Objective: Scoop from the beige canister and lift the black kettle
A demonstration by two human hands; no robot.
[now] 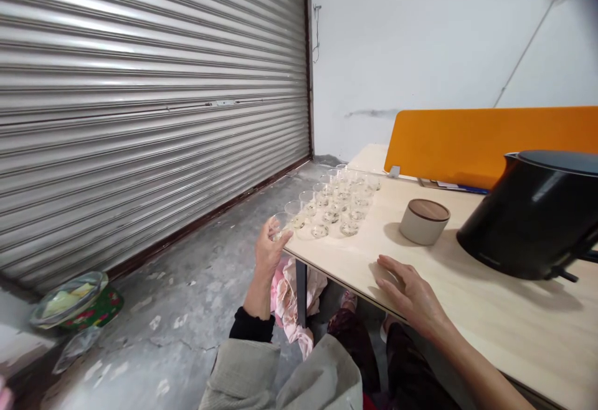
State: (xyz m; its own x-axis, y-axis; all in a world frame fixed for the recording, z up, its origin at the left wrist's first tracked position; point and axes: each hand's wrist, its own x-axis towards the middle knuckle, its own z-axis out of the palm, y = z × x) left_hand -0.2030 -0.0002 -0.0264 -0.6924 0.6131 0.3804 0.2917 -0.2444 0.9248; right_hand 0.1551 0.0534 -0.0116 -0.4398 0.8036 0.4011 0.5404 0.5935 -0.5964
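Observation:
At the table's near left corner, my left hand (pixel 270 245) has its thumb and fingers around a clear cup (pixel 282 217). Beyond it, several more clear cups (pixel 331 214) stand close together in rows along the left edge of the pale wooden table (pixel 346 257). My right hand (pixel 411 291) is at the table's front edge, fingers stretched out and holding nothing. A round grey container with a brown lid (pixel 424 222) stands just past that hand. Farther right is a large black kettle (pixel 537 217).
An orange divider panel (pixel 490 145) runs along the table's back. A ribbed metal shutter (pixel 163 98) fills the left side. Pink cloth (pixel 294 298) hangs or lies beside the table leg (pixel 301 291). On the floor at left sits a covered basin (pixel 75 301).

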